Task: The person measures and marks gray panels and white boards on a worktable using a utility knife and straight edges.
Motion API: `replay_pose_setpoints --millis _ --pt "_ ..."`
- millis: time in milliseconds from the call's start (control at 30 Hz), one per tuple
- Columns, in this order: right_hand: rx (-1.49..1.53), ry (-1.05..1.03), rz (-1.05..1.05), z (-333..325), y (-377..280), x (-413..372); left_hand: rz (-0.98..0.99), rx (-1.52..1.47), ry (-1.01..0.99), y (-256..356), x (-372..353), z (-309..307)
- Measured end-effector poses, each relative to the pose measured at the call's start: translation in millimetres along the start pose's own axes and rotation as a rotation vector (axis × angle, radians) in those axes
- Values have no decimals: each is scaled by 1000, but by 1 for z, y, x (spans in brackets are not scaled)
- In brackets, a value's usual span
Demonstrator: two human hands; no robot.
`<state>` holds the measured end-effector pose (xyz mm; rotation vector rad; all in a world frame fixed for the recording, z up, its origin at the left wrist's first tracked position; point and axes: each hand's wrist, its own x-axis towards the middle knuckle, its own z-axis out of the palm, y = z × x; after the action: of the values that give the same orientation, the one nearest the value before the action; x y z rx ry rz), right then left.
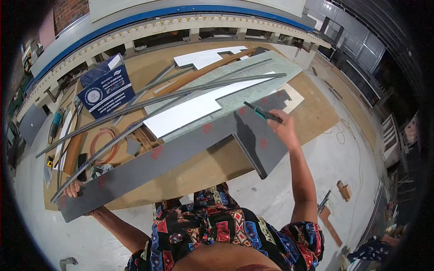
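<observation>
A long dark grey L-shaped panel with faint red print lies slanted across the front of the worktable. My left hand grips its near left end, the fingers showing past the upper edge and the rest hidden beneath. Over the wide right part of the panel, my right hand is closed around a slim black tool with a green part. The tool's tip points left towards the panel's upper edge; I cannot tell exactly what kind it is. Behind the panel lies a white cut-out sheet.
Long grey metal strips cross the brown table board. A blue adhesive box stands at the left, near a copper-coloured coil. A large machine with a blue rail runs behind. Wood scraps lie on the floor at right.
</observation>
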<state>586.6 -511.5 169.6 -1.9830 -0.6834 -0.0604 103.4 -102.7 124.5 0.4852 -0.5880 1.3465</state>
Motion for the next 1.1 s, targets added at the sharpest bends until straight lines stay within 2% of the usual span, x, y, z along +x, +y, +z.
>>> replay_pose_setpoints --millis 100,200,300,400,533,600,700,733,800,867,900,1033,1100 --pt "-400 -25 -215 6 -8 34 1 -3 -46 -5 1 6" --pt "-636 -126 -66 19 -38 50 8 -36 -41 -10 0 8" --pt "-769 -205 -107 33 -48 63 60 -41 -14 -17 -2 17" --pt "-934 -256 -142 51 -55 77 117 40 53 -7 -5 -3" --pt "-1016 -410 -222 73 -83 83 54 17 27 5 -12 -26" --pt "-1033 -496 -278 83 -110 74 125 -51 205 8 -19 -54" --pt "-867 -642 -421 109 -163 46 151 -6 132 10 -26 -50" --pt "-831 -675 -438 117 -176 37 131 -23 17 -7 -21 -20" --pt "-758 -754 -473 132 -198 18 153 -30 -31 -1 -28 -46" --pt "-485 -817 -406 145 -211 0 215 -57 17 -17 -28 -15" --pt "-349 -854 -368 151 -215 -8 197 -49 -18 -13 -30 -23" --pt "-179 -912 -343 165 -220 -28 204 -49 -48 -13 -36 -31" --pt "-154 -910 -228 168 -223 -39 208 -65 -82 -11 -36 -34"
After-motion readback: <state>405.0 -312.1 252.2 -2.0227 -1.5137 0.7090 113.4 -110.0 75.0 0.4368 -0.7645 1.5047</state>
